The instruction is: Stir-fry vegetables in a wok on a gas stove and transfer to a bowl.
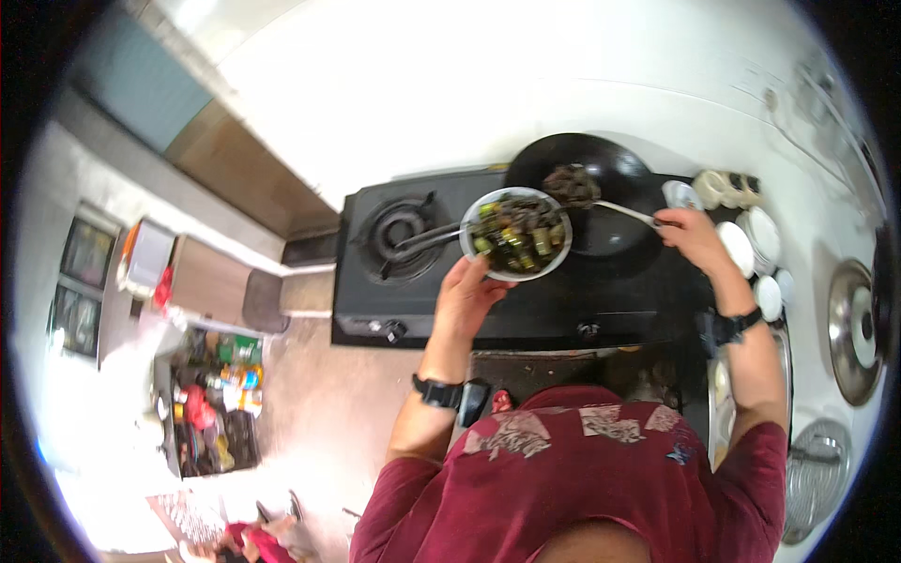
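Note:
My left hand [470, 292] grips the near left rim of a white bowl [516, 276]. Cooked food [521, 236], with green pieces and dark strips, fills much of it. The bowl is held over the middle of the stove, in front of the wok's left side. My right hand [686, 236] is closed on the handle of a ladle or spatula [626, 211]. Its head is covered by a heap of dark food [571, 186] at the wok's left side, just beyond the bowl. The black wok [619, 165] sits on the right burner.
The black gas stove [493, 324] has a bare left burner [398, 229]; the wok's long handle [429, 239] reaches over it. Jars [725, 188] and white dishes [734, 248] stand to the right. A metal lid [855, 331] is at the right wall. Another person [260, 538] is at lower left.

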The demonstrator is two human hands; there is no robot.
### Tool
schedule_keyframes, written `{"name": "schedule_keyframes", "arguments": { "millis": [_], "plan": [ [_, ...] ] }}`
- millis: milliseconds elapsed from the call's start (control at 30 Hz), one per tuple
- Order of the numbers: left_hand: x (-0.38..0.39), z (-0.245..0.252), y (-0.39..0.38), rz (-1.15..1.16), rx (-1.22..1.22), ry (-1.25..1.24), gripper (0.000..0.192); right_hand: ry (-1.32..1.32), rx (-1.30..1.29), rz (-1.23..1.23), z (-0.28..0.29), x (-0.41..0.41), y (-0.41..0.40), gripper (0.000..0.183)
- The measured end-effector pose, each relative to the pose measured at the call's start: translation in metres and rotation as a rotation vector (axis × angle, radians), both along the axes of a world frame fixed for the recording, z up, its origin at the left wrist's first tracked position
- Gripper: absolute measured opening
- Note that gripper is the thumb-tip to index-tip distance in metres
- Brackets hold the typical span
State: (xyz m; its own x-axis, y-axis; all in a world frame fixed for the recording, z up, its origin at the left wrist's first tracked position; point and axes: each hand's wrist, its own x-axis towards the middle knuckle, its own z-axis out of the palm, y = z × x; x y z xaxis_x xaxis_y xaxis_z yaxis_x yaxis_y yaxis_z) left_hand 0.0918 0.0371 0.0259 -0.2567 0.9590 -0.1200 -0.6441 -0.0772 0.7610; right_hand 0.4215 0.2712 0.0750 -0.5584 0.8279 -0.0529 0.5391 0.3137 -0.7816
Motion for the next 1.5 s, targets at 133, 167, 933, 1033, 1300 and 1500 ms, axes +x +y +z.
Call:
{"name": "schedule_keyframes", "arguments": {
  "millis": [133,167,933,1033,1300,1500],
  "plan": [
    [0.007,-0.001,0.006,-0.018,0.018,-0.012,0.035,0.068,-0.057,-0.094,0.025,0.024,-0.015,0.025],
    [0.008,0.0,0.007,-0.039,0.023,-0.01,0.036,0.12,-0.049,-0.115,0.026,0.031,-0.016,0.022],
    [0.035,0.019,0.103,-0.125,0.012,0.05,0.036,-0.003,0.196,0.048,0.157,0.019,-0.04,0.021],
    [0.037,0.019,0.113,-0.109,0.015,0.066,0.037,-0.055,0.245,0.033,0.156,0.023,-0.04,0.02],
    [0.048,0.021,0.13,-0.134,0.025,0.029,0.029,-0.109,0.339,0.048,0.167,0.023,-0.048,0.021],
    [0.05,0.024,0.132,-0.153,0.052,0.008,0.028,-0.069,0.379,0.041,0.165,0.027,-0.048,0.021]
  ]
}}
